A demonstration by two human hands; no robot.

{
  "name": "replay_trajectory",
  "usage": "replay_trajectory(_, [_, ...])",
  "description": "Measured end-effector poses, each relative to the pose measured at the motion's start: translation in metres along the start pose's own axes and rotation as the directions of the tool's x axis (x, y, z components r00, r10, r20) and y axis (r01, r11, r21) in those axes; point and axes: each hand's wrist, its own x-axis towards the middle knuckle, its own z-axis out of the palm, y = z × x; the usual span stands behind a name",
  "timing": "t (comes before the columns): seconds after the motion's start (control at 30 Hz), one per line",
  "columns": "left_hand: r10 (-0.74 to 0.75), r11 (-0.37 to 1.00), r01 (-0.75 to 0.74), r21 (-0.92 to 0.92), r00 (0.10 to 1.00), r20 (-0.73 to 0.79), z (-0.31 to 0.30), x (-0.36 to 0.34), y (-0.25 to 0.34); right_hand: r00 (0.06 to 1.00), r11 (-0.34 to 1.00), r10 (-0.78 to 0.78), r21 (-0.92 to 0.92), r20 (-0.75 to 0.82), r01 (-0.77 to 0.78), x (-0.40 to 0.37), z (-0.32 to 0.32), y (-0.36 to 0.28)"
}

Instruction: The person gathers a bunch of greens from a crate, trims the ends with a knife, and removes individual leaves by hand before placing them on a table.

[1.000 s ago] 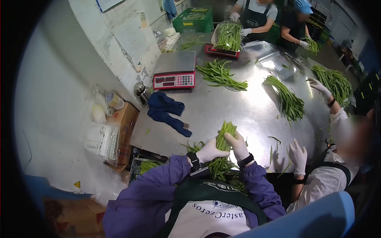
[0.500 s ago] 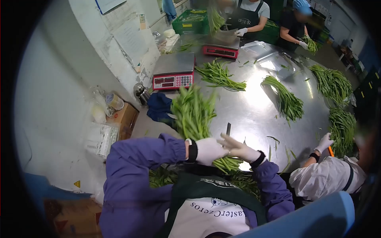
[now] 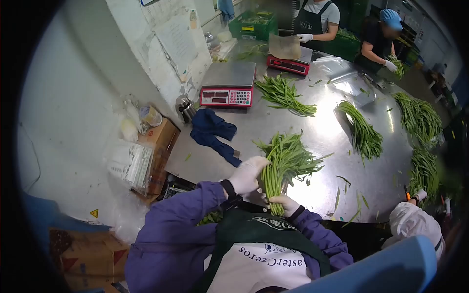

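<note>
A bunch of long-stemmed leafy greens (image 3: 288, 158) stands tilted in front of me, leaves toward the table and stems toward my body. My right hand (image 3: 285, 205), in a white glove, is closed around the lower stems. My left hand (image 3: 245, 176), also gloved, is at the left side of the bunch with its fingers stretched out against the stems; some fingertips are hidden. A dark blue cloth (image 3: 213, 133) lies on the metal table (image 3: 312, 141) beyond my left hand.
Two red scales (image 3: 227, 88) (image 3: 288, 63) stand at the back. More bundles of greens (image 3: 283, 95) (image 3: 360, 129) (image 3: 417, 119) lie around the table, with loose leaves (image 3: 337, 198) near the front edge. Co-workers (image 3: 317, 24) (image 3: 381, 41) stand behind; another's white sleeve (image 3: 415, 224) is at right.
The bunch has swung from the left over the table in front of me. My right hand now grips its stems, and my left hand has moved to its side. The view has shifted slightly.
</note>
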Motion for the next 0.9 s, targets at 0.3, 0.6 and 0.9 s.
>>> replay_trajectory(0.3, [0.009, -0.328, 0.547, -0.77, 0.817, 0.577, 0.022, -0.01, -0.04, 0.927, 0.985, 0.063, -0.17, 0.369, 0.001, 0.021, 0.046, -0.04])
replay_trajectory(0.6, [-0.195, -0.218, 0.464, -0.859, 0.841, 0.504, 0.015, 0.01, -0.043, 0.996, 0.617, 0.037, -0.786, 0.079, 0.04, 0.038, 0.023, -0.066])
replay_trajectory(0.9, [-0.533, 0.025, 0.471, -0.882, 0.752, 0.387, 0.072, -0.014, -0.037, 0.838, 0.397, -0.542, -0.896, -0.055, 0.198, 0.08, -0.01, -0.012])
